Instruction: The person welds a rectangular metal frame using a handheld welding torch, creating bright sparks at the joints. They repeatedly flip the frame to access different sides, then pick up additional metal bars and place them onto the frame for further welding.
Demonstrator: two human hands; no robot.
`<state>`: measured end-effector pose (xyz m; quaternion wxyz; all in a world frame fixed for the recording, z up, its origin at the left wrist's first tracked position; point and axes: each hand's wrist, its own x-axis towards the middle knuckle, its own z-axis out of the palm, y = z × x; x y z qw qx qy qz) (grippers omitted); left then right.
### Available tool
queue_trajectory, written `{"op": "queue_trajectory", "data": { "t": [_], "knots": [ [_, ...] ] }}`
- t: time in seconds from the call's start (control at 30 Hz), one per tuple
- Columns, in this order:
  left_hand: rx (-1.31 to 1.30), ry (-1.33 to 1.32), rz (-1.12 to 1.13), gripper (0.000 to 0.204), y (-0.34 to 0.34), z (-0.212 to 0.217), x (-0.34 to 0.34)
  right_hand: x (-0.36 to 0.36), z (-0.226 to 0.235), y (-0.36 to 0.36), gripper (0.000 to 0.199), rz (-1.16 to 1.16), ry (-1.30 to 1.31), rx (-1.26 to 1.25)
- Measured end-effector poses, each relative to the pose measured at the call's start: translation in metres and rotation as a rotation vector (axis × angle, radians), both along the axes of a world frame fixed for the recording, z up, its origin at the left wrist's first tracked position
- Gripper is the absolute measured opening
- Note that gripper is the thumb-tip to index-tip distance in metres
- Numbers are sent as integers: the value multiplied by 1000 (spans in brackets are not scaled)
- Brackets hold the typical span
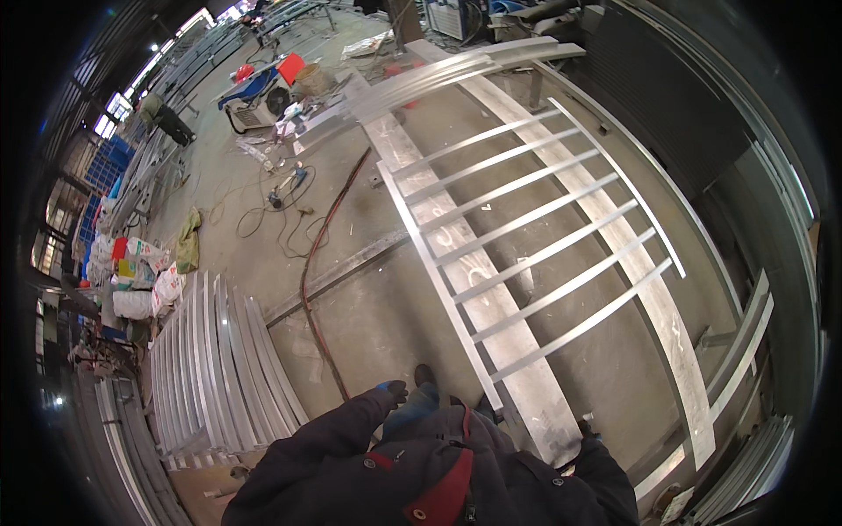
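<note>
1. A metal railing frame (526,237) lies flat across long flat steel plates (491,307) and takes up the middle of the view; it has one long rail on its near-left side, a curved rail on the far-right side and about eight parallel crossbars between them. This is the thing nearest both hands.
2. The concrete floor (368,307) spreads left of the frame, dusty and grey.
3. A stack of silver metal bars (215,359) lies on the floor well left of the frame, packed side by side.
4. A second bundle of long silver bars (456,74) lies across the far end of the frame.
5. A dark red hose or cable (320,263) snakes over the floor left of the frame, crossing a loose steel strip (338,276).
6. A machine with a blue and red top (263,92) stands well beyond the frame's far-left corner, with small tools and cords near it.
7. The person's left hand (393,389), in a blue glove, hangs in the air left of the frame's near corner, touching nothing; the fingers look loosely curled, though it is too small to be sure.
8. The right hand (586,430), dark-gloved, sits just beside the near end of the steel plates; whether it touches them and how its fingers stand cannot be told.
</note>
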<state>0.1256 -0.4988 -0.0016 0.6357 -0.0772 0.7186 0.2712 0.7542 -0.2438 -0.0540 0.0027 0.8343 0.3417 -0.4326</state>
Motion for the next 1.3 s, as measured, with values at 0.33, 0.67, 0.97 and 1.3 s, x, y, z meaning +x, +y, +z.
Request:
{"op": "queue_trajectory", "data": {
  "t": [0.33,0.67,0.97,1.3],
  "knots": [
    [631,19,59,77,-50,54,-101,-81,55,-31,50,260,-165,75],
    [516,463,-348,45,8,17,-119,-225,66,30,59,467,-95,505],
    [525,414,-278,46,88,-9,-208,-370,94,37,69,356,12,385],
    [706,323,-1177,50,286,-41,-243,-375,105,-51,63,-255,-110,409]
  ]
}}
